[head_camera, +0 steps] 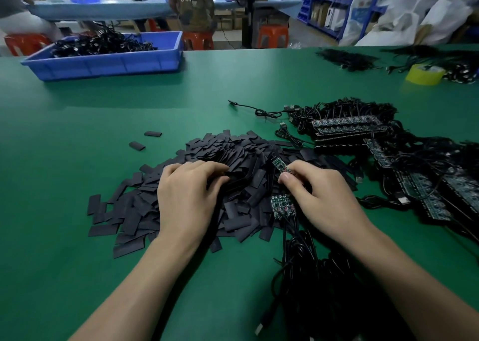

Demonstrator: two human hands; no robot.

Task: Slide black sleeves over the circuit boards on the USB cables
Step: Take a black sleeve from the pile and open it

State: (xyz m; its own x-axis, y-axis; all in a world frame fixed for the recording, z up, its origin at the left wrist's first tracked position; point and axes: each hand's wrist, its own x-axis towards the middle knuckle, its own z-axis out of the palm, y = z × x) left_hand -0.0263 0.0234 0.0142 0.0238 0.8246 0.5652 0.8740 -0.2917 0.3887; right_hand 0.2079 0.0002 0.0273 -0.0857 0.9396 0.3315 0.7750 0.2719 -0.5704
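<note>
A big heap of flat black sleeves (pixel 241 159) lies on the green table (pixel 77 237) in front of me. My left hand (pixel 186 195) rests on the heap with its fingertips curled into the sleeves. My right hand (pixel 321 195) pinches a small green circuit board (pixel 281 166) that sticks up and away from the thumb. More bare circuit boards (pixel 282 206) lie side by side just below that hand, their black USB cables (pixel 305 276) trailing toward me.
Rows of boards with tangled cables (pixel 383 138) fill the right side. Two stray sleeves (pixel 145 140) lie left of the heap. A blue bin (pixel 108 61) of black cables stands at the far left, a yellow tape roll (pixel 425 74) far right. People work at a table behind.
</note>
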